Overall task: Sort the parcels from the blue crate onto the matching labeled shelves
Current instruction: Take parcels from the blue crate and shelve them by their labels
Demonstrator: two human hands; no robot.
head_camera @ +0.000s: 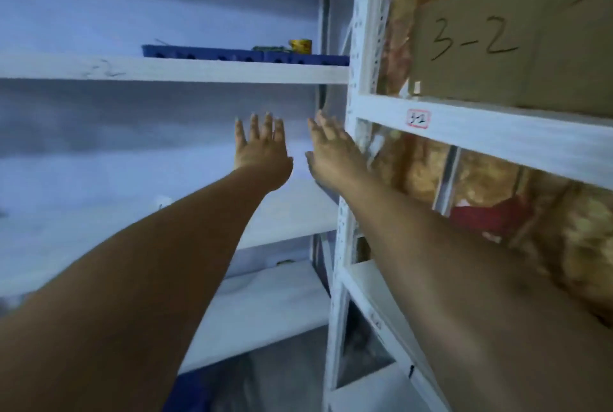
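Note:
Both my arms reach forward between two white shelf units. My left hand (pixel 262 146) is spread flat with straight fingers and holds nothing. My right hand (pixel 331 149) is also flat and empty, close to the white upright post (pixel 360 46) of the right shelf unit. A cardboard box marked 3-2 (pixel 474 40) stands on the right shelf, above a small red-edged shelf label (pixel 418 118). The left shelf board (pixel 166 68) carries a faint handwritten mark. No parcel is in either hand.
A blue tray (pixel 238 55) with a yellow tape roll (pixel 301 45) sits on the upper left shelf. Brownish wrapped bundles (pixel 497 179) and something red (pixel 491 216) fill the right unit. Lower white shelves (pixel 265 305) lie below my arms. The image is blurred.

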